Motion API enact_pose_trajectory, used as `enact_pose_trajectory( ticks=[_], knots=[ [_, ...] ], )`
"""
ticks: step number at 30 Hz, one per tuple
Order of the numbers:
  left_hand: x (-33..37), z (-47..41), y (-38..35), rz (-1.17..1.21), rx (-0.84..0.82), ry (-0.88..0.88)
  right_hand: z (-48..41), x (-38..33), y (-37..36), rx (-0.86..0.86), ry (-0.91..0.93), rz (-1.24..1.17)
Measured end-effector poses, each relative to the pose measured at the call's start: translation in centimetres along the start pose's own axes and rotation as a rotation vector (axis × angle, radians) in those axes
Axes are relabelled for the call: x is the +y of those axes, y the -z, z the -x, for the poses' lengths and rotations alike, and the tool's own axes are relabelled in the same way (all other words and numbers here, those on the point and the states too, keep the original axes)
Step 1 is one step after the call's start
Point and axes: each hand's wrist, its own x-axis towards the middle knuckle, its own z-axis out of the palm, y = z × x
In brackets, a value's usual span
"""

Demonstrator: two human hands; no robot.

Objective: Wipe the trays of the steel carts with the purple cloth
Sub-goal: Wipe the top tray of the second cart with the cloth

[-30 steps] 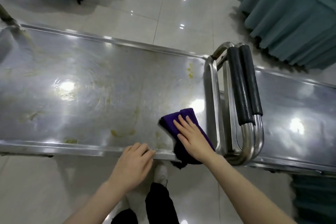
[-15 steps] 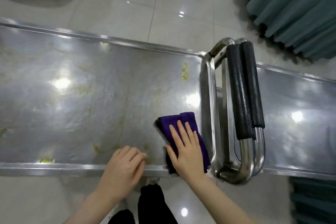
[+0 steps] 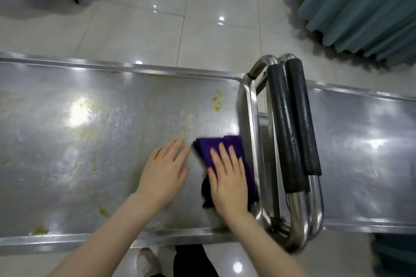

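Steel tray (image 3: 67,164): yellowish smears (image 3: 217,103) beyond the hands. Purple cloth (image 3: 227,145) lies under the right hand (image 3: 227,183), which presses it with straight fingers. Left hand (image 3: 164,175), flat and holding nothing, has moved from the near rim onto the tray, just left of the cloth.

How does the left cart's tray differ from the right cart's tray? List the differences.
1. The left tray carries yellowish smears; the right tray shows none in view.
2. The purple cloth lies on the left tray, pressed under the right hand, with the left hand flat beside it; nothing in view touches the right tray.
Both are shiny, rimmed steel.
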Motion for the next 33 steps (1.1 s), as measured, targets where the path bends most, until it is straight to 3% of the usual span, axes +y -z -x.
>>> enact_pose_trajectory(
  ticks=[2, 5, 11, 14, 17, 24, 26, 31, 33],
  knots=[
    [0.2, -0.9, 0.0, -0.009, -0.047, 0.010, 3.8, -0.1, -0.2, -0.028, -0.009, -0.014],
    [0.1, -1.1, -0.1, -0.028, -0.073, 0.040, 1.9, -0.1, 0.0, -0.054, -0.032, -0.008],
    [0.2, -1.6, -0.1, -0.081, -0.074, 0.046, -15.9, 0.6, 2.1, 0.053, -0.268, -0.107],
    [0.0, -1.9, -0.5, -0.115, -0.030, 0.042, -22.6, 1.0, 2.8, 0.003, -0.221, -0.107],
    [0.2, -1.8, -0.5, -0.132, -0.021, 0.035, -21.5, 0.8, 2.4, -0.004, -0.099, -0.050],
    [-0.5, -1.9, 0.3, -0.100, -0.049, 0.013, -6.1, -0.8, 0.6, -0.094, 0.192, -0.064],
    [-0.5, -2.0, 0.6, -0.105, -0.038, 0.015, -8.6, 0.1, 1.2, -0.111, 0.220, -0.057],
    [-0.1, -2.3, 1.3, -0.077, -0.060, 0.022, -20.4, 0.5, 2.4, -0.044, -0.048, -0.001],
    [-0.4, -2.2, 1.6, -0.052, -0.036, 0.012, -22.9, -0.7, 2.3, -0.056, -0.044, 0.012]
  ],
)
